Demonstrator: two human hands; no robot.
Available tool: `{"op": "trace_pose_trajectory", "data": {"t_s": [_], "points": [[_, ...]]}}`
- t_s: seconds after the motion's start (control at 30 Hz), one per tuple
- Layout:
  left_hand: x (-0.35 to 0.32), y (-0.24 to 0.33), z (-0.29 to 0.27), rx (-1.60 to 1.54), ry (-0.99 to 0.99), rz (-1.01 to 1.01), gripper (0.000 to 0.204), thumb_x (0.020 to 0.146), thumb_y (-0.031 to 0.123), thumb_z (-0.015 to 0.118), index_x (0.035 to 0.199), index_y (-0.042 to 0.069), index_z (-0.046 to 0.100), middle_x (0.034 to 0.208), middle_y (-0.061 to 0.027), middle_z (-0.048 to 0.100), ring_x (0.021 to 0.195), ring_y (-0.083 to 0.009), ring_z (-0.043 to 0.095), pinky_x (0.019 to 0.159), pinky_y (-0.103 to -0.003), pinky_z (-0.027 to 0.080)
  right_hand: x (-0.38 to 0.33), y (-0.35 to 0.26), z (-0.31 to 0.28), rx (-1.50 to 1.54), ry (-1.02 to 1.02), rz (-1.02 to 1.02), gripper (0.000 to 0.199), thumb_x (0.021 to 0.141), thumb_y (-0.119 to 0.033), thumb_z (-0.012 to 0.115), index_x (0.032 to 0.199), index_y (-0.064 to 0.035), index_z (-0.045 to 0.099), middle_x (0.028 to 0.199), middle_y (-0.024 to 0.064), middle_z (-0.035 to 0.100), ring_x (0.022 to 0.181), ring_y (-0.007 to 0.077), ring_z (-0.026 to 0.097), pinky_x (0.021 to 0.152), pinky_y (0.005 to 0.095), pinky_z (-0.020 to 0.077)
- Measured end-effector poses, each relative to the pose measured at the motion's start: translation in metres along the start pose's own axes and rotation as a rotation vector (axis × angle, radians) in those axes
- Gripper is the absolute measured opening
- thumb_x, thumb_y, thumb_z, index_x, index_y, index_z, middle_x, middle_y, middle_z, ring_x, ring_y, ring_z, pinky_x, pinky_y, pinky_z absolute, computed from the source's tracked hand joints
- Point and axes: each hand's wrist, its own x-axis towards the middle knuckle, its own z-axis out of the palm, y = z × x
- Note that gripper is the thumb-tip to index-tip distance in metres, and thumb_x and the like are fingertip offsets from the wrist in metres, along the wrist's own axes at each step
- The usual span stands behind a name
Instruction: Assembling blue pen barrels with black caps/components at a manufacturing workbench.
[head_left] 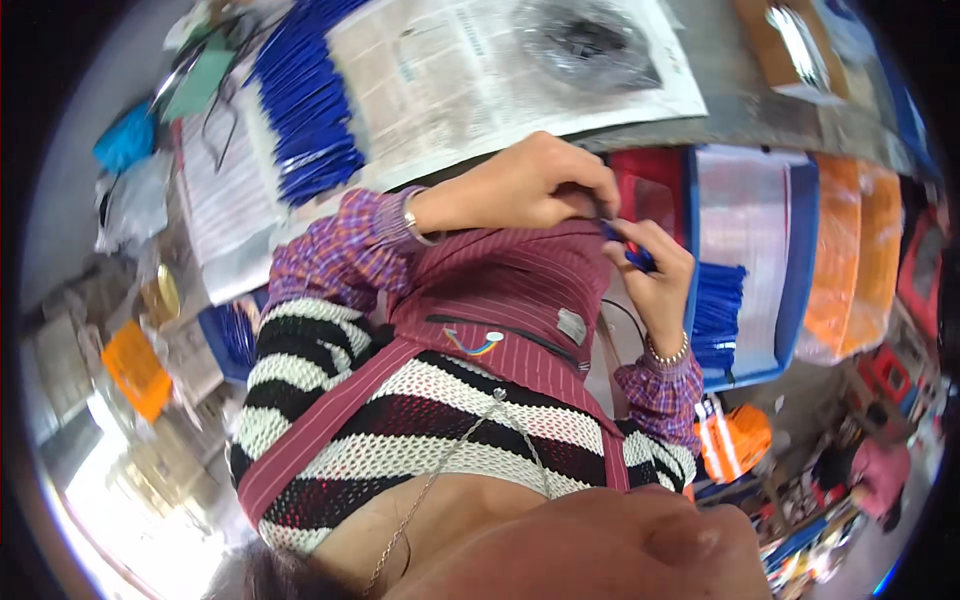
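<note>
In front of my apron, my right hand [660, 272] is closed around a small blue piece with a red bit [640, 259]; its exact kind is hard to make out. My left hand [535, 182] reaches across from the left, its fingertips pinched close to the piece's upper end. Something small and dark shows at those fingertips, too small to name. On the table beyond lies a long row of slim blue sticks [305, 105], packed side by side. A clear plastic bag with small dark parts [590, 40] rests on printed paper sheets [430, 85].
At my right stand a blue tray [806, 250] holding more slim blue sticks [718, 318], a red bin [648, 190] and an orange bin [835, 260]. A cardboard box [780, 50] sits at the far right. Another person [880, 480] is in the right background.
</note>
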Motion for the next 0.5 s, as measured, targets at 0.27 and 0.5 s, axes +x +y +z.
{"op": "trace_pose_trajectory", "data": {"t_s": [0.27,0.5], "points": [[-0.0046,-0.0107,0.0052,-0.015,0.031,0.041,0.021,0.071,-0.002,0.068,0.091,0.002,0.067,0.086,-0.0088,0.068,0.079,-0.0262,0.066,0.069,-0.033,0.052,-0.0011,-0.0031,0.0025,-0.031,-0.027,0.018,0.026,0.07,0.001,0.074,0.095,-0.0006,0.068,0.077,0.0122,0.063,0.065,0.0204,0.059,0.059,0.0289,0.0446],[-0.0042,-0.0141,0.0096,-0.027,0.019,0.044,0.022,0.07,-0.002,0.067,0.092,0.002,0.066,0.087,-0.0092,0.068,0.08,-0.0271,0.066,0.069,-0.033,0.052,-0.0013,-0.0021,0.0029,-0.056,-0.017,-0.008,0.027,0.07,0.002,0.074,0.096,-0.0008,0.068,0.074,0.0118,0.061,0.063,0.0202,0.058,0.057,0.0288,0.0438]]}}
